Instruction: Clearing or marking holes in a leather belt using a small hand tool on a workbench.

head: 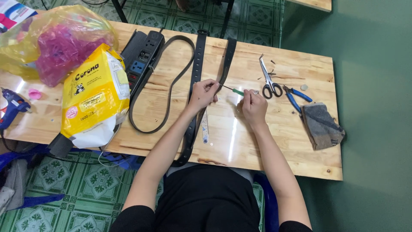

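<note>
Belt runs down the counter's middle, both hands on it; scissors and pliers just right, cloth by the right edge, power strip and bag left, glue gun far left.

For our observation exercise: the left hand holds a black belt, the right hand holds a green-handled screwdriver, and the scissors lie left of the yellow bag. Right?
Not quite. The head view shows the scissors lying right of the yellow bag, beyond both hands. The left hand does hold the black belt, the right hand the green-handled screwdriver.

Bright, even overhead light; frame sharp throughout. Glare streak on the varnished tabletop near the right forearm, another at its left edge. Shadows soft and short.
</note>
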